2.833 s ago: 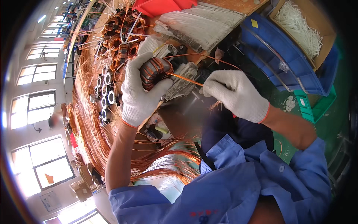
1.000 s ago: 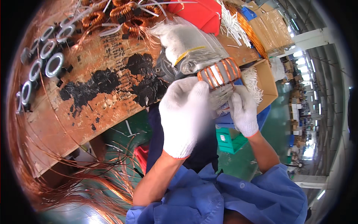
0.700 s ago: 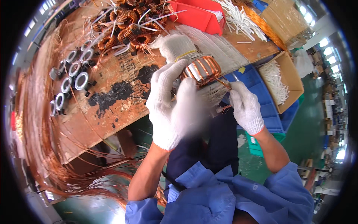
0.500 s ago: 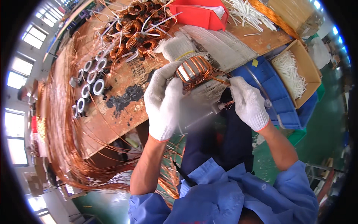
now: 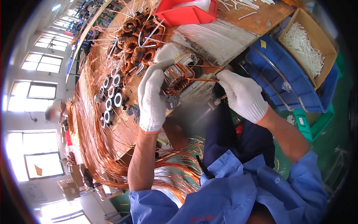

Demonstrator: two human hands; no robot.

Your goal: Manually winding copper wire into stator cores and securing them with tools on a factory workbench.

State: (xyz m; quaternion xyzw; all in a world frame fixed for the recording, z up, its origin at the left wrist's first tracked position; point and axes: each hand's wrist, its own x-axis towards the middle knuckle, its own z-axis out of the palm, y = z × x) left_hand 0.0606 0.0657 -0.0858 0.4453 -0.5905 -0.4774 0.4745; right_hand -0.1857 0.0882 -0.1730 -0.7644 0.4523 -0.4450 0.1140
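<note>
My left hand [image 5: 152, 99], in a white knit glove, is closed on a ring-shaped coil [image 5: 179, 79] wound with thick copper wire; the core looks pale grey between the turns. Copper wire ends [image 5: 205, 79] run from the coil toward my right. My right hand [image 5: 241, 95], gloved the same way, pinches these ends between thumb and fingers. Beneath the coil, white sheeting [image 5: 197, 91] lies at the bench edge. Just beyond it is a crumpled white cloth [image 5: 168, 52]. The left fingertips are partly hidden behind the coil.
Finished-looking copper coils [image 5: 132, 44] are heaped at the far left, near several white rings [image 5: 118, 99]. Long loose copper wires [image 5: 87, 149] hang over the left bench edge. A red bin [image 5: 182, 15] stands at the back. At right, a cardboard box [image 5: 326, 61] of white tubes rests on blue bins [image 5: 276, 74].
The view has swung, shifting the bench within the picture. In my left hand the coil has turned and tilted, so its ring face shows more. My right hand keeps its pinch on the wire ends.
</note>
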